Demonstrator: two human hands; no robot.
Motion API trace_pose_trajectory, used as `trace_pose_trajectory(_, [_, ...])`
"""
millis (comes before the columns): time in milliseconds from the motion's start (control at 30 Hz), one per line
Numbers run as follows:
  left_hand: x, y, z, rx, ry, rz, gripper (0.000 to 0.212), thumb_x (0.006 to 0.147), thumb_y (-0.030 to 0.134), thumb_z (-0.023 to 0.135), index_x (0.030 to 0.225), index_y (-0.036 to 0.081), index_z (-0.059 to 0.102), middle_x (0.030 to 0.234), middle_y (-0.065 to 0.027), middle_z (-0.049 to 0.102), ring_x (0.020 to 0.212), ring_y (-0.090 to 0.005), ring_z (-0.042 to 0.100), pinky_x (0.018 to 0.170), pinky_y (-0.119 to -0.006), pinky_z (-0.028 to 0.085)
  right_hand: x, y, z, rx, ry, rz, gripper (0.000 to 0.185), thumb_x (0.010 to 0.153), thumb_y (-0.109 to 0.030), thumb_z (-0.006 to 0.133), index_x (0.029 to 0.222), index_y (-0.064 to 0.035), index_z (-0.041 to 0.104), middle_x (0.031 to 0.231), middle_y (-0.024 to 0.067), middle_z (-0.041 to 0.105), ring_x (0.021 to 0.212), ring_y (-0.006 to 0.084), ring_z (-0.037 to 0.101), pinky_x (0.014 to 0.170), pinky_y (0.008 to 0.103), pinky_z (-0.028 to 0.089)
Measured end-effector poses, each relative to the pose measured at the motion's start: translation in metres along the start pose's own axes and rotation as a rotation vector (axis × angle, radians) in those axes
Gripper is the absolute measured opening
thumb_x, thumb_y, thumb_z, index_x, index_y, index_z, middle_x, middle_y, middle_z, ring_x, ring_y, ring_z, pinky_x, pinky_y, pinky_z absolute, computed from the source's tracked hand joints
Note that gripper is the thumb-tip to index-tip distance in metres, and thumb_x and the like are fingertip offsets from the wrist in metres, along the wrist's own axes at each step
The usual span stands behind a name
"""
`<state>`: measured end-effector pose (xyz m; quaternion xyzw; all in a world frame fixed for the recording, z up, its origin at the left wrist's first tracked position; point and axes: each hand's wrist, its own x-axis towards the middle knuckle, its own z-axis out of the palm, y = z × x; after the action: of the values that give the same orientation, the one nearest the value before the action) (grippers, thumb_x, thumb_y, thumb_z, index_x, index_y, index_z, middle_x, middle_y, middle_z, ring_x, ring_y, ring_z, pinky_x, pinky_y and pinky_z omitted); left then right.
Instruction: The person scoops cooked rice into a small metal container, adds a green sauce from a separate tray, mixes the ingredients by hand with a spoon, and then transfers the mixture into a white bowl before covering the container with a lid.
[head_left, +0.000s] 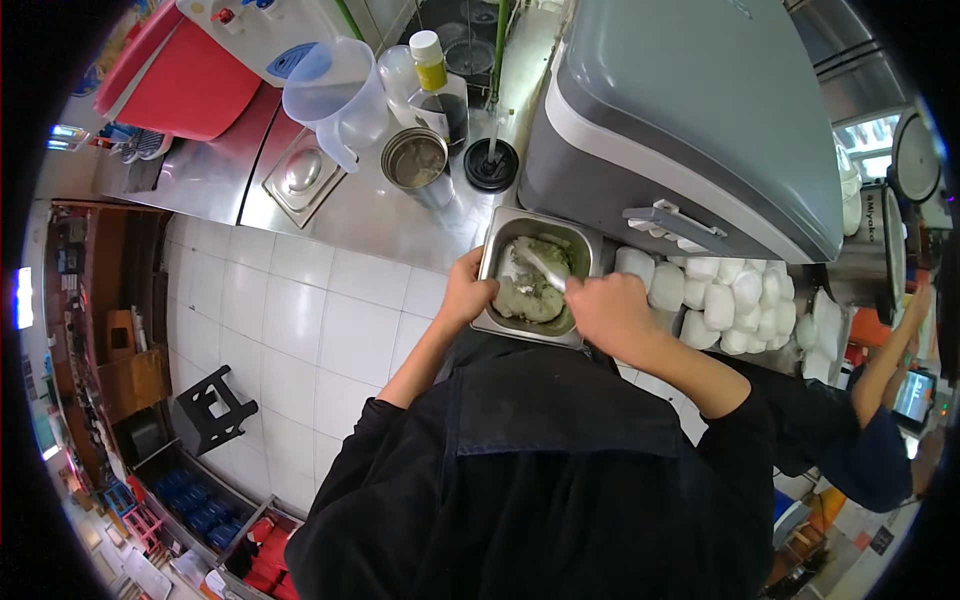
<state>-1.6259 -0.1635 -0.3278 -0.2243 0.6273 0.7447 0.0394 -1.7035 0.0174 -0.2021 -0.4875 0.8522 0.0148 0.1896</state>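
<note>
A deep stainless steel food pan (489, 246) rests at the front edge of the counter, close against my body. My left hand (469, 291) grips its left rim, with the thumb over the edge. In the pan lies a pale green, thick paste (525, 300), with darker green residue smeared on the walls. My right hand (611, 311) is closed around the handle of a light-coloured spoon or spatula (544, 268), whose far end is in the paste. The fist hides most of the handle.
Behind the pan stand a steel cup (417, 166), a black lid (491, 166), a bottle (442, 97) and a plastic measuring jug (337, 97). A large grey cooler (675, 127) blocks the back right. White wrapped pieces (731, 300) pile up at right. Another person's arm (892, 352) is beyond.
</note>
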Motion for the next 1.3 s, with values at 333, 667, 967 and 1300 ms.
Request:
trace_pose_trajectory(333, [-0.005, 0.006, 0.008, -0.098, 0.062, 0.044, 0.047, 0.055, -0.01, 0.046, 0.1, -0.006, 0.056, 0.072, -0.0033, 0.056, 0.058, -0.0102, 0.05, 0.049, -0.023, 0.039, 0.003, 0.007, 0.013, -0.088, 0.153, 0.058, 0.011, 0.072, -0.015, 0.051, 0.071, -0.0051, 0.057, 0.058, 0.0106, 0.06, 0.052, 0.027, 0.061, 0.045, 0.0384, 0.046])
trace_pose_trajectory(667, [-0.004, -0.003, 0.007, -0.076, 0.039, 0.032, 0.045, 0.055, -0.01, 0.045, 0.098, -0.005, 0.056, 0.068, -0.002, 0.055, 0.055, -0.0091, 0.048, 0.047, -0.023, 0.038, -0.008, -0.01, 0.021, -0.082, 0.045, -0.035, 0.011, 0.07, -0.011, 0.051, 0.074, -0.004, 0.059, 0.061, 0.0132, 0.06, 0.055, 0.0261, 0.062, 0.048, 0.0377, 0.048])
trace_pose_trajectory(967, [-0.008, 0.003, 0.013, -0.108, 0.087, 0.046, 0.044, 0.055, -0.009, 0.045, 0.097, -0.005, 0.057, 0.066, -0.0005, 0.053, 0.055, -0.0079, 0.047, 0.048, -0.022, 0.037, -0.017, -0.013, 0.031, -0.138, 0.053, -0.105, 0.011, 0.067, -0.013, 0.054, 0.072, -0.0041, 0.056, 0.06, 0.0115, 0.059, 0.053, 0.0253, 0.061, 0.047, 0.0366, 0.046])
trace_pose_trajectory(1300, [-0.01, -0.002, 0.009, 0.079, 0.092, -0.007, 0.037, 0.055, -0.008, 0.045, 0.089, -0.004, 0.059, 0.067, -0.002, 0.055, 0.056, -0.0089, 0.048, 0.048, -0.023, 0.037, -0.004, 0.005, -0.007, 0.053, 0.007, 0.069, 0.011, 0.064, -0.016, 0.06, 0.067, -0.0063, 0.063, 0.062, 0.0152, 0.06, 0.059, 0.0309, 0.061, 0.053, 0.0418, 0.046])
